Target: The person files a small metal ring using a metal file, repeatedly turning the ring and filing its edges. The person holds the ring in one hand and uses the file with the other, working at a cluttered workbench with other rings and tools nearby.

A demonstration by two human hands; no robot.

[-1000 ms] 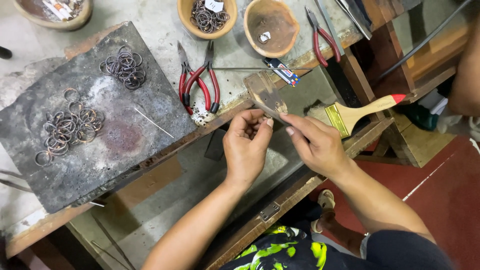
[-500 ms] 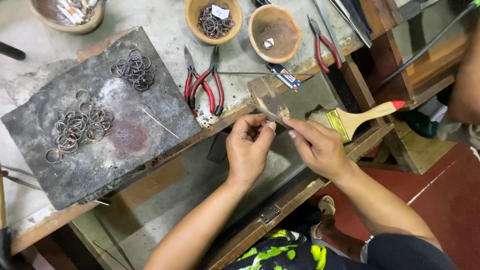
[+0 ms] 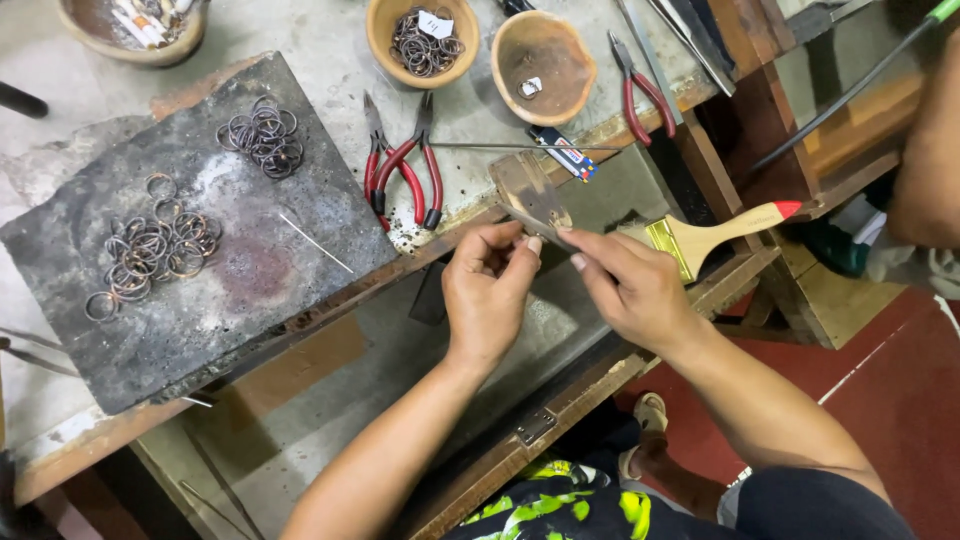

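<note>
Fingertips of left hand (image 3: 490, 290) and right hand (image 3: 630, 290) meet in a narrow pinch on a thin metal strip (image 3: 528, 222) at the wooden peg (image 3: 530, 190) on the bench edge — brush (image 3: 715, 235) just right, red pliers (image 3: 405, 170) left, rings (image 3: 155, 250) on slab (image 3: 250, 290).

The slab (image 3: 200, 270) lies at nine o'clock, ring piles (image 3: 150, 250) on it. Pliers (image 3: 405, 170) rest just right of it. At twelve o'clock stand two bowls (image 3: 540, 65), side by side. At three o'clock lies a brush (image 3: 710, 235), beside the hands (image 3: 560, 290).
</note>
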